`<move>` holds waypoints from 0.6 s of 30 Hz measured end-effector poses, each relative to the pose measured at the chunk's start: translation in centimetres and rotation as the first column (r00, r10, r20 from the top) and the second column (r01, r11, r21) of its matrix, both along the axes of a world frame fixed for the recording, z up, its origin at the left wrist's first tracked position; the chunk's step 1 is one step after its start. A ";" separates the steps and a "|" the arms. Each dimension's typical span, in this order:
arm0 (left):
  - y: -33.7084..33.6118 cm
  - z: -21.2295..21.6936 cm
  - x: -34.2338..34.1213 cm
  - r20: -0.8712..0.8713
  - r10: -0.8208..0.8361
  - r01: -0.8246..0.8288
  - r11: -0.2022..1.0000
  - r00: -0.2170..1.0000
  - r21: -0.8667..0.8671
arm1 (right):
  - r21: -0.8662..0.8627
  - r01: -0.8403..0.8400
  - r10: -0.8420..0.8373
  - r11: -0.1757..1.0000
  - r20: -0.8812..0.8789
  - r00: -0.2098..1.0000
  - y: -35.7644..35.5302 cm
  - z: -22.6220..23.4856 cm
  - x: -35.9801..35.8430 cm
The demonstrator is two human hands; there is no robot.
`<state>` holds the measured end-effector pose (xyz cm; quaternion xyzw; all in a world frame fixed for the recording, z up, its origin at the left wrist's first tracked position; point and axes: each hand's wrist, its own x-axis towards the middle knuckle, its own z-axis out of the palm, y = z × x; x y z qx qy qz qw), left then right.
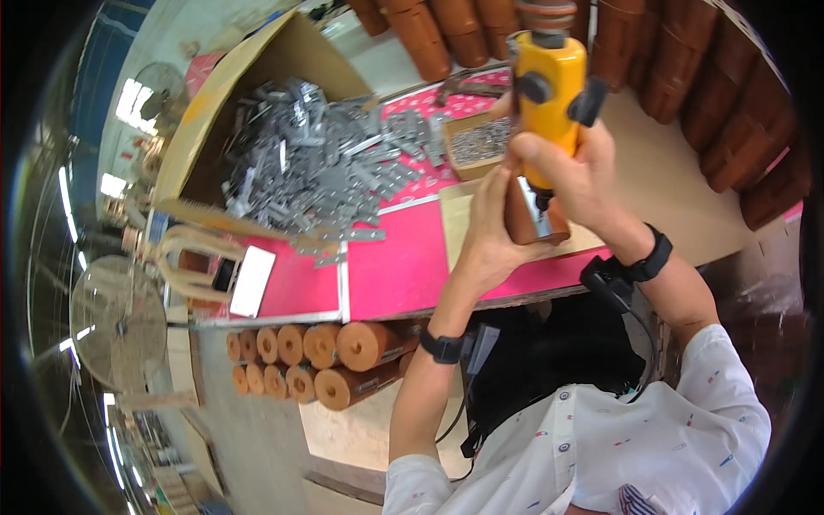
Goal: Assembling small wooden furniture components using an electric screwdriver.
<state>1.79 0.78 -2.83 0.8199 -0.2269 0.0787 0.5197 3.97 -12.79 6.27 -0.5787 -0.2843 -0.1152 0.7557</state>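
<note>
Here, one yellow driver (549, 94), two hands.

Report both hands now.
Left hand: closed, holding the brown wooden piece.
Right hand: closed, gripping the yellow power screwdriver.

A large brown cardboard box (257, 77) lies tipped on its side at the far left of the pink table (395, 266), its open mouth spilling grey metal brackets (326, 163) across the surface. A small shallow brown box (475, 144) full of small grey screws sits on the table just beyond the hands. No labels, signs or screens can be made out.
</note>
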 end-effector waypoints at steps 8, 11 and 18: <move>1.1 2.2 -1.3 0.068 0.012 -0.028 0.970 0.998 0.243 | 0.000 0.006 -0.006 1.000 0.015 1.000 -0.2 1.0 -0.1; 0.7 3.4 -1.1 0.092 -0.002 -0.033 0.927 0.996 0.375 | -0.017 0.067 -0.067 0.998 0.025 0.997 -1.7 1.5 0.0; -1.7 5.9 -0.4 0.070 -0.040 -0.015 0.767 0.997 0.642 | -0.071 0.124 -0.126 0.990 -0.022 0.992 -5.3 -0.6 0.2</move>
